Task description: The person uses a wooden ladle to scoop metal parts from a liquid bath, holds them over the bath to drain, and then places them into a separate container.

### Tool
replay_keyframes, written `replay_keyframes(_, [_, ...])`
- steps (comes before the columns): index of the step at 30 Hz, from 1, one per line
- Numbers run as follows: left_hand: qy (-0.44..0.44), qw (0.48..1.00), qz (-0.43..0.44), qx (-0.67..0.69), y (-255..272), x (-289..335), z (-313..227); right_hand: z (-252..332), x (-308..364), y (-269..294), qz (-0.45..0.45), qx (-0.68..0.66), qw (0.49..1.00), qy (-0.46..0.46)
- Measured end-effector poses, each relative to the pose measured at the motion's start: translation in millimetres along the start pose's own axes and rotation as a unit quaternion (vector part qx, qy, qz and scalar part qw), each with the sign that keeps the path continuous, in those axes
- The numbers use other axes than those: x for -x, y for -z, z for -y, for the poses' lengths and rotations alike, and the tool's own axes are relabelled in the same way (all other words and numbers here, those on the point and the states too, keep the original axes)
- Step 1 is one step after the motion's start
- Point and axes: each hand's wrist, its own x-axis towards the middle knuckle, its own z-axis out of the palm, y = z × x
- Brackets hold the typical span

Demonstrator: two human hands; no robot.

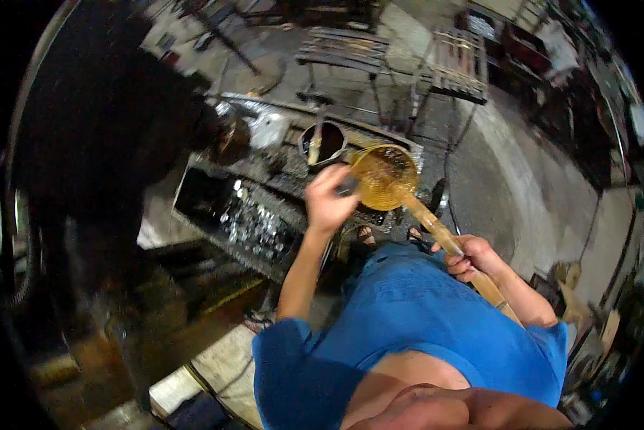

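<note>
Evidently, the right hand point(471, 256) is wrapped round the long pale wooden handle point(428, 221) of the round yellow mesh strainer point(374, 193), which lies at two o'clock from the left hand point(330, 197). The left fingers curl by a small dark piece point(347, 186); blur hides whether they grip it. Probably best: hold the strainer level, clear of the round dark bucket point(335, 136) at the left hand's twelve o'clock.

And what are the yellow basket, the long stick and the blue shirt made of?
Yellow basket: probably plastic, maybe coated wire; it's bright, a bit shiny, with a see-through mesh.
Long stick: likely bamboo or wood; it's tan and smooth-looking.
Blue shirt: soft, dull cloth, it seems, because it drapes.
</note>
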Motion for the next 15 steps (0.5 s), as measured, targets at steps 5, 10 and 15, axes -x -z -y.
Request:
replay_keyframes(5, [-0.066, 0.979, 0.089, -0.172, -36.8, -4.3, -8.6, 0.6, 0.1, -4.9, 0.042, -0.034, 0.999, -0.004])
replay_keyframes(10, [-0.023, 0.981, -0.175, -0.078, 71.8, -4.3, 11.3, -4.5, 0.7, -0.1, 0.003, -0.008, 1.000, 0.026])
replay_keyframes(15, [0.322, 0.861, -0.242, -0.309, 191.1, 70.4, 230.8, -8.9, 1.2, -7.1, 0.012, -0.024, 0.999, 0.022])
